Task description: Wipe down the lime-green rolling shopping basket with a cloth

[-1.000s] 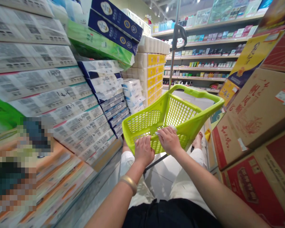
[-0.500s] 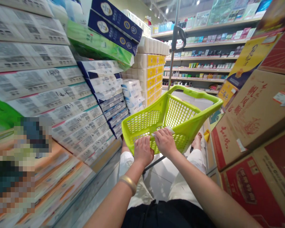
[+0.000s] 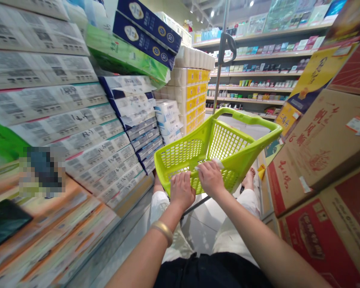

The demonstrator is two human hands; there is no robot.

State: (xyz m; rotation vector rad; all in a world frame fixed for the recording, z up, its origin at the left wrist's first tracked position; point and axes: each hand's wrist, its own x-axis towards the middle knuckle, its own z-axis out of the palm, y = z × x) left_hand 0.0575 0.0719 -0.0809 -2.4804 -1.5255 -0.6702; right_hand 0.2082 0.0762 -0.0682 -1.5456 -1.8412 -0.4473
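Observation:
A lime-green plastic shopping basket (image 3: 270,127) with perforated walls stands tilted in front of me, between my legs. My left hand (image 3: 182,191) is closed over its near rim, fingers curled to the inside. Just right of it, my right hand (image 3: 211,179) presses a crumpled white tissue (image 3: 219,163) against the same rim. Most of that tissue is hidden under the fingers. Behind the basket rises a metal pole with a grey loop handle (image 3: 229,49); where its lower end joins is hidden.
Stacked tissue packs (image 3: 87,116) line the left side, with a dark flat object (image 3: 7,224) on orange packs below. Cardboard cartons (image 3: 321,140) are piled on the right. Shelves of small goods (image 3: 258,74) stand at the back. Tiled floor (image 3: 198,232) shows between my legs.
Both hands have barely moved, with my right hand slightly further right along the rim. The basket keeps its place.

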